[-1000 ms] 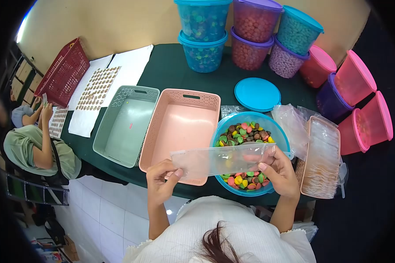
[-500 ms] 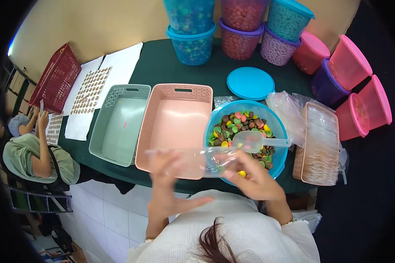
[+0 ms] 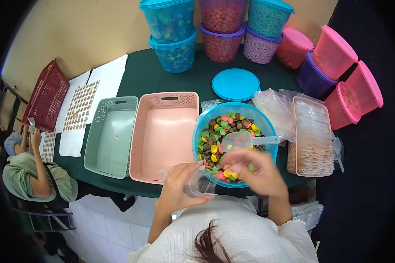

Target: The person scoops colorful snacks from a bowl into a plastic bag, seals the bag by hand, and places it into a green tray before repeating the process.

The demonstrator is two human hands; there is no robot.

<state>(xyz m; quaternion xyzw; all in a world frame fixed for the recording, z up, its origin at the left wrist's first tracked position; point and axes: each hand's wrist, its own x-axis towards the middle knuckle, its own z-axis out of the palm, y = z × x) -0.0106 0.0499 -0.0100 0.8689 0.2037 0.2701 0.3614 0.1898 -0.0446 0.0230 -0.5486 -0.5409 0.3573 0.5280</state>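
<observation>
My left hand [image 3: 180, 186] is wrapped around a clear plastic bag [image 3: 200, 183], whose round mouth stands open toward the right. Just right of it, my right hand [image 3: 261, 172] hovers over the near edge of a blue tub [image 3: 196, 154]; its fingers are blurred, so I cannot make out whether they grip anything. Brown, green, yellow and pink-red button-shaped candies [image 3: 213, 149] fill the tub. On top of them rests a clear scoop [image 3: 237, 142], its handle pointing right.
Left of the tub stand a pink basket [image 3: 164, 131] and a green basket [image 3: 112, 140]. At right, a basket of clear bags [image 3: 311, 136] sits beside loose plastic [image 3: 272, 111]. A blue lid [image 3: 236, 84] and lidded candy tubs [image 3: 175, 55] are behind. Another person [image 3: 39, 179] works at far left.
My right hand has let go of the plastic bag and moved right over the candies. My left hand now encloses the bag, whose mouth has become round. The view has shifted slightly.
</observation>
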